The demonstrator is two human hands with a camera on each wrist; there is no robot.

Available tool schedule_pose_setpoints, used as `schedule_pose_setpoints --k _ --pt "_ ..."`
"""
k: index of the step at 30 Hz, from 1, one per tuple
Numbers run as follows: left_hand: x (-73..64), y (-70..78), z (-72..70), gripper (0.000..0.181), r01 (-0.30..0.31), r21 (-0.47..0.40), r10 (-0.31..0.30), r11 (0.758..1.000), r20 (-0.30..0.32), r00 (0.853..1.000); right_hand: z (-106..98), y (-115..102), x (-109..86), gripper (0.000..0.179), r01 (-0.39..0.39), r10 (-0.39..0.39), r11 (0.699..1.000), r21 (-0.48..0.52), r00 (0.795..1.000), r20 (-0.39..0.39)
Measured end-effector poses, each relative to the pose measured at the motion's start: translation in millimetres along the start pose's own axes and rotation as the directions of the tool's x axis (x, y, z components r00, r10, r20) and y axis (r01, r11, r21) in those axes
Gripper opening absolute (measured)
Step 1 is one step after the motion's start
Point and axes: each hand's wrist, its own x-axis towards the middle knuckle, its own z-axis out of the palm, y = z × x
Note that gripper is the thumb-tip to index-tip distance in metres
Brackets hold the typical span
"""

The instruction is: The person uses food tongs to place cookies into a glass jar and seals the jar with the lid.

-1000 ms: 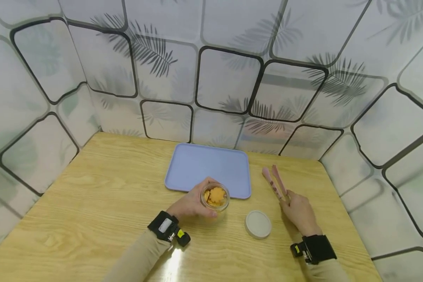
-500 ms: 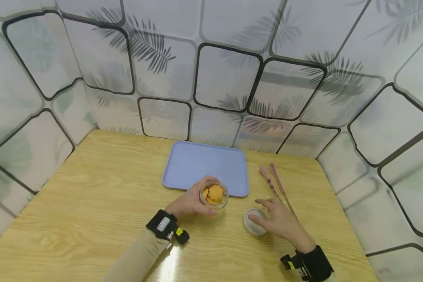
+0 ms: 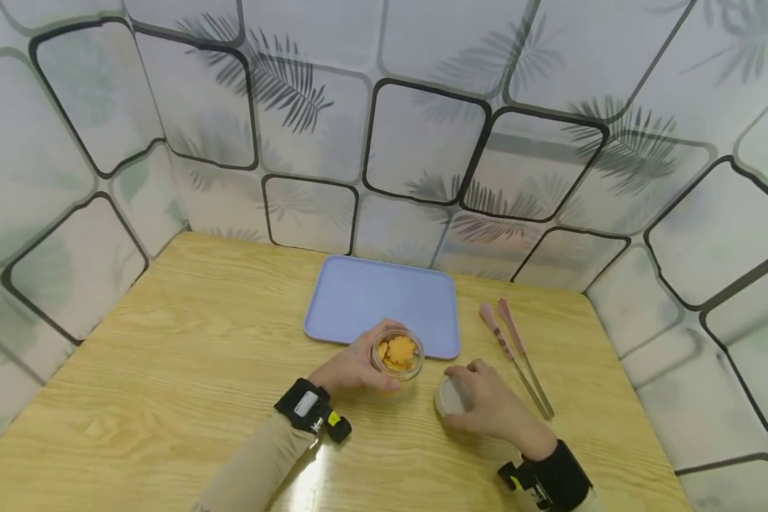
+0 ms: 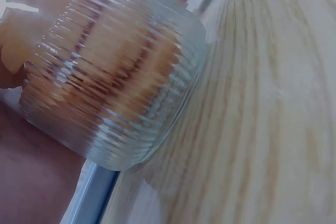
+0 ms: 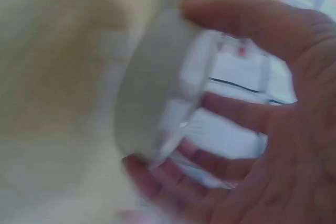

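Observation:
My left hand (image 3: 357, 368) grips a ribbed clear glass jar (image 4: 121, 77) around its side, thumb toward the front. Its mouth is uncovered, and orange flower-shaped pieces (image 3: 398, 350) fill it close to the rim. To the right of the jar, my right hand (image 3: 489, 402) holds a round pale lid (image 5: 149, 87) by its edge, with thumb and fingers on opposite sides. Part of the lid is hidden beneath that hand in the head view. Pink-tipped tongs (image 3: 517, 352) with metal arms lie on the table beyond the right hand.
A light blue rectangular tray (image 3: 371, 295) lies behind the jar, near the back of the wood-grain table (image 3: 166, 370). Patterned cloth walls (image 3: 307, 213) enclose the table at the back and both sides.
My right hand has let go of the tongs, moved left and taken hold of the lid, which has shifted slightly left. My left hand keeps holding the jar in about the same place.

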Motion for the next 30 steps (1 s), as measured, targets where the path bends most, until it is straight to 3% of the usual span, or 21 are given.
schedule_pose_setpoints --k 2,5,7,9,13,16,19,24,30 --pt "0.8 -0.1 -0.6 0.079 -0.009 -0.014 0.009 1.000 0.005 1.000 -14 -8 4.4 0.069 0.130 -0.127 0.991 0.041 0.988 -0.087" --pt "1.4 -0.5 -1.5 0.079 -0.023 -0.027 0.023 0.999 0.016 1.000 -37 -26 14.0 0.070 0.334 -0.316 0.941 0.061 0.927 -0.201" --pt "1.0 -0.9 -1.8 0.078 -0.027 -0.045 0.028 0.999 0.028 0.999 -49 -39 21.8 0.071 0.438 -0.423 0.898 0.039 0.886 -0.189" --pt "0.2 -0.9 -1.6 0.078 -0.028 -0.050 0.030 0.998 0.038 0.999 -56 -52 31.5 0.071 0.494 -0.489 0.869 0.021 0.865 -0.111" --pt "-1.7 -0.3 -0.2 0.086 -0.009 -0.048 0.011 0.999 0.038 0.999 -62 -71 49.7 0.072 0.551 -0.548 0.833 -0.047 0.834 0.069" --pt "-2.5 0.2 1.4 0.097 0.015 -0.039 -0.014 0.999 0.036 0.999 -64 -77 60.7 0.073 0.602 -0.588 0.795 -0.075 0.795 0.149" --pt "-2.8 0.6 1.8 0.096 0.027 -0.022 -0.026 0.999 0.037 0.999 -68 -81 69.8 0.074 0.639 -0.615 0.768 -0.053 0.758 0.218" --pt "-2.1 -0.2 0.7 0.074 0.014 -0.007 -0.013 1.000 0.058 0.998 -73 -86 81.3 0.078 0.646 -0.610 0.764 -0.001 0.723 0.324" --pt "-1.7 -0.4 -0.1 0.075 0.020 -0.019 -0.018 1.000 0.065 0.998 -76 -90 89.6 0.078 0.646 -0.598 0.763 0.024 0.691 0.407"
